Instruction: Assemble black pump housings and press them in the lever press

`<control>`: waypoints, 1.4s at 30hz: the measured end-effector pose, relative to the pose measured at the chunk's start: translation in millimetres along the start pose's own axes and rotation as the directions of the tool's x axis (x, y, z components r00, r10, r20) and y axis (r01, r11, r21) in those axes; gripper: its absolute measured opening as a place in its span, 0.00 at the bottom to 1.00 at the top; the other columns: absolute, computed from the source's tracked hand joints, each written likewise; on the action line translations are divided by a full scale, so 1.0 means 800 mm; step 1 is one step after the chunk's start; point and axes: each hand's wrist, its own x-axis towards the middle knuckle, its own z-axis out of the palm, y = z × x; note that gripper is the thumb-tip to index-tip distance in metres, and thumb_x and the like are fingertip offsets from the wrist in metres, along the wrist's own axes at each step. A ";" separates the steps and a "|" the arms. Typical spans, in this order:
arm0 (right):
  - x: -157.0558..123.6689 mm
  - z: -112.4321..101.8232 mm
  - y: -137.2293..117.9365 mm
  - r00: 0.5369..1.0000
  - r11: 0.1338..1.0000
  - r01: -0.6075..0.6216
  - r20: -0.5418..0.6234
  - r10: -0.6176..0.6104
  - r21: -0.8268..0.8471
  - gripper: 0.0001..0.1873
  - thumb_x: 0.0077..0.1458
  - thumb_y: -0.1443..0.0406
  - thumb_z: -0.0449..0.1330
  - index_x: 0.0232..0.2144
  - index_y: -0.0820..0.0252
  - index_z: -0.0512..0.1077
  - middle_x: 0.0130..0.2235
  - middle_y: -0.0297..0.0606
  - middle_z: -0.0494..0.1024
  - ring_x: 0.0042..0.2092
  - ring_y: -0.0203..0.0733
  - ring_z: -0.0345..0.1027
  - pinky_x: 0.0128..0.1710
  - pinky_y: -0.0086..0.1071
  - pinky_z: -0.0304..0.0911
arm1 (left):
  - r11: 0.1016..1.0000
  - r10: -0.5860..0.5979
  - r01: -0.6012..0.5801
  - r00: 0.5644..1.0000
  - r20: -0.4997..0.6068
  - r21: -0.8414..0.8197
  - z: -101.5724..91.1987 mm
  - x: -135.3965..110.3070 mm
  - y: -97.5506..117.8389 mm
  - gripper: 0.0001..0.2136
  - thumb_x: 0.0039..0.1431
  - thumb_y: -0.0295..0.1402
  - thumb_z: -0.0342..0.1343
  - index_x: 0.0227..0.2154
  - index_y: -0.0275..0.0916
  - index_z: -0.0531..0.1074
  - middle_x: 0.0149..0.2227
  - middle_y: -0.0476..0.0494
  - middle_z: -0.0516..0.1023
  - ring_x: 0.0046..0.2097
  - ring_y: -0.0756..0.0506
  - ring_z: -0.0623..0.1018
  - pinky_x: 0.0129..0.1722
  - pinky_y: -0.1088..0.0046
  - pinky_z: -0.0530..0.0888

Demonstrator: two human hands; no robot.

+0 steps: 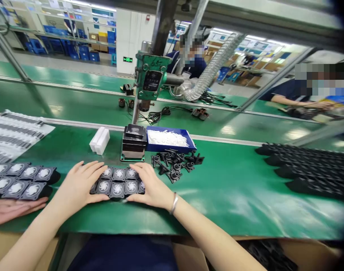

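Two rows of black square parts with white fan-like swirls (118, 189) lie side by side on the green table in front of me. My left hand (83, 184) is closed around the left end of this block, fingers on the far side and thumb on the near side. Gripping the right end the same way is my right hand (152, 186), with a silver bangle at the wrist. Just beyond the block stands a green press (151, 77) over a stacked dark metal fixture (134, 141). Loose black plastic parts (174, 165) are heaped right of it.
A co-worker's hand (16, 209) rests beside more swirl-faced black parts (32, 190) at left. White blocks (100, 140) and a blue tray (171, 139) of small white pieces flank the fixture. Rows of black parts (310, 173) lie at right. People sit across the bench.
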 end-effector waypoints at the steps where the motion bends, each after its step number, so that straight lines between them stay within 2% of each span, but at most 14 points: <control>1: 0.004 0.003 0.000 1.000 1.000 0.007 -0.004 -0.007 -0.002 0.50 0.48 0.44 0.66 0.65 0.59 0.54 0.59 0.52 0.63 0.62 0.54 0.56 0.64 0.53 0.55 | 1.000 0.009 -0.009 1.000 -0.010 0.006 0.002 0.000 -0.006 0.34 0.56 0.59 0.55 0.58 0.40 0.67 0.58 0.33 0.74 0.58 0.31 0.73 0.61 0.47 0.61; 6: 0.019 -0.001 -0.002 0.999 0.999 0.030 -0.014 -0.030 -0.029 0.52 0.47 0.41 0.66 0.64 0.60 0.54 0.60 0.52 0.63 0.63 0.54 0.55 0.65 0.51 0.52 | 0.998 0.035 -0.035 0.999 -0.003 0.055 0.005 -0.001 -0.026 0.33 0.59 0.59 0.52 0.58 0.38 0.66 0.58 0.32 0.73 0.58 0.29 0.73 0.60 0.44 0.60; 9: 0.010 -0.025 -0.003 0.992 0.998 -0.007 -0.126 -0.002 -0.068 0.41 0.54 0.46 0.63 0.62 0.59 0.57 0.61 0.50 0.64 0.63 0.51 0.55 0.64 0.48 0.52 | 0.996 0.032 -0.030 0.999 -0.020 0.089 -0.003 0.000 -0.019 0.35 0.58 0.58 0.53 0.59 0.36 0.64 0.59 0.29 0.71 0.60 0.27 0.70 0.61 0.41 0.57; 12: -0.014 -0.053 0.008 0.956 0.970 -0.172 -0.266 0.123 -0.170 0.16 0.64 0.60 0.55 0.53 0.59 0.67 0.54 0.47 0.70 0.58 0.48 0.61 0.59 0.46 0.57 | 0.996 0.037 -0.030 0.995 -0.089 0.081 -0.014 0.008 0.006 0.35 0.57 0.56 0.56 0.59 0.35 0.63 0.59 0.27 0.70 0.62 0.26 0.67 0.63 0.41 0.53; 13: -0.024 -0.059 0.014 0.944 0.947 -0.235 -0.283 0.169 -0.218 0.12 0.65 0.64 0.53 0.49 0.59 0.68 0.52 0.47 0.72 0.55 0.48 0.63 0.56 0.46 0.58 | 0.997 0.049 -0.043 0.993 -0.108 0.061 -0.016 0.013 0.018 0.35 0.57 0.55 0.57 0.59 0.34 0.63 0.59 0.28 0.70 0.62 0.27 0.67 0.63 0.43 0.54; 16: -0.052 -0.064 0.035 0.946 0.868 -0.313 -0.203 0.251 -0.385 0.12 0.61 0.70 0.53 0.46 0.59 0.70 0.49 0.47 0.72 0.51 0.50 0.65 0.51 0.47 0.60 | 0.995 0.091 -0.096 0.990 -0.107 -0.035 -0.017 0.034 0.063 0.32 0.59 0.49 0.60 0.60 0.35 0.62 0.58 0.31 0.72 0.59 0.33 0.70 0.60 0.52 0.58; 20: -0.073 -0.054 0.057 0.981 0.803 -0.186 -0.061 0.184 -0.567 0.19 0.58 0.75 0.53 0.51 0.61 0.71 0.50 0.50 0.72 0.51 0.51 0.64 0.53 0.47 0.60 | 0.981 0.136 -0.140 0.990 -0.042 -0.135 -0.004 0.065 0.114 0.23 0.64 0.35 0.58 0.59 0.36 0.63 0.55 0.37 0.75 0.56 0.38 0.72 0.56 0.58 0.59; 25: -0.077 -0.060 0.066 0.990 0.789 -0.139 -0.061 0.128 -0.599 0.14 0.65 0.70 0.52 0.48 0.62 0.74 0.40 0.46 0.75 0.42 0.47 0.66 0.47 0.43 0.65 | 0.988 0.110 -0.112 0.994 -0.025 -0.106 0.009 0.086 0.131 0.21 0.62 0.29 0.59 0.57 0.32 0.65 0.48 0.36 0.78 0.52 0.37 0.74 0.50 0.59 0.62; 28: -0.080 -0.074 0.047 0.978 0.827 -0.177 -0.187 0.089 -0.533 0.13 0.65 0.69 0.52 0.47 0.62 0.74 0.41 0.46 0.76 0.44 0.47 0.67 0.46 0.43 0.65 | 0.991 0.099 -0.099 0.995 -0.002 -0.091 0.006 0.089 0.134 0.21 0.61 0.28 0.60 0.56 0.32 0.66 0.46 0.36 0.78 0.51 0.37 0.74 0.48 0.58 0.63; 31: -0.091 -0.085 0.014 0.930 0.939 -0.210 -0.352 0.106 -0.272 0.10 0.64 0.67 0.56 0.46 0.59 0.73 0.42 0.42 0.77 0.45 0.44 0.70 0.48 0.40 0.66 | 0.987 0.122 -0.120 0.993 0.006 -0.108 -0.001 0.082 0.145 0.22 0.60 0.28 0.61 0.56 0.32 0.66 0.44 0.36 0.77 0.49 0.35 0.74 0.47 0.56 0.67; 33: -0.104 -0.082 -0.003 0.916 0.967 -0.254 -0.331 0.228 -0.037 0.09 0.63 0.65 0.59 0.45 0.57 0.73 0.42 0.39 0.78 0.45 0.41 0.72 0.48 0.36 0.67 | 0.974 0.162 -0.156 0.986 0.027 -0.165 -0.003 0.070 0.157 0.24 0.59 0.28 0.62 0.56 0.31 0.64 0.44 0.35 0.77 0.48 0.35 0.75 0.47 0.55 0.70; 36: -0.128 -0.059 -0.013 0.890 0.899 -0.388 -0.171 0.422 0.201 0.09 0.60 0.64 0.62 0.44 0.54 0.73 0.42 0.35 0.79 0.44 0.39 0.73 0.47 0.33 0.68 | 0.929 0.189 -0.157 0.980 0.064 -0.334 0.003 0.045 0.176 0.25 0.61 0.27 0.59 0.60 0.32 0.60 0.48 0.35 0.76 0.49 0.37 0.76 0.49 0.57 0.74; 38: -0.143 -0.038 -0.010 0.862 0.864 -0.443 -0.150 0.484 0.240 0.08 0.60 0.65 0.61 0.43 0.54 0.74 0.41 0.36 0.78 0.45 0.40 0.72 0.48 0.35 0.68 | 0.878 0.146 -0.092 0.986 0.080 -0.469 0.014 0.027 0.185 0.26 0.64 0.28 0.56 0.63 0.36 0.56 0.53 0.35 0.74 0.53 0.39 0.76 0.52 0.61 0.75; 42: -0.160 -0.009 -0.003 0.809 0.857 -0.477 -0.285 0.515 0.194 0.07 0.58 0.65 0.63 0.41 0.55 0.75 0.47 0.42 0.72 0.52 0.46 0.67 0.54 0.43 0.64 | 0.716 0.000 0.074 0.994 0.106 -0.695 0.042 0.007 0.189 0.28 0.65 0.34 0.57 0.64 0.46 0.54 0.58 0.40 0.72 0.59 0.41 0.72 0.59 0.61 0.72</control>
